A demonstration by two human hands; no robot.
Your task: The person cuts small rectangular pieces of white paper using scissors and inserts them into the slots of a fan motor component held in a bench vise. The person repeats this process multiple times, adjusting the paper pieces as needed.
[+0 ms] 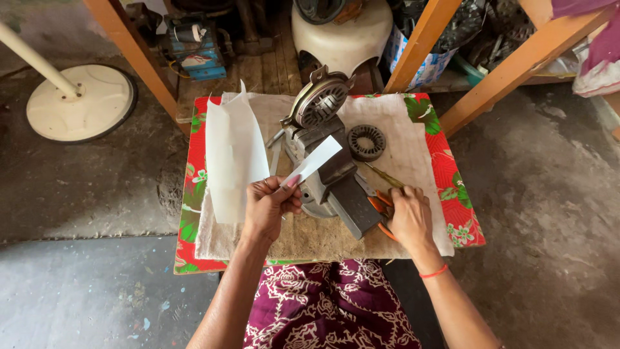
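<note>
white paper strip (pixel 314 159), orange-handled pliers (pixel 380 208), red floral cloth (pixel 452 187)

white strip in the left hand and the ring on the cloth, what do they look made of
The white strip looks like thin matte paper: flat, crisp-edged, holding straight from a fingertip pinch of the left hand. The ring looks like dull grey metal, probably stacked steel, with slotted teeth round its inner edge.

Hidden and cut-off parts around the metal machine

The right hand (pixel 409 218) covers most of the orange-handled pliers (pixel 381 205) just right of the metal machine (pixel 329 169); the frame's top edge crops the white housing (pixel 341 29) behind that machine.
</note>
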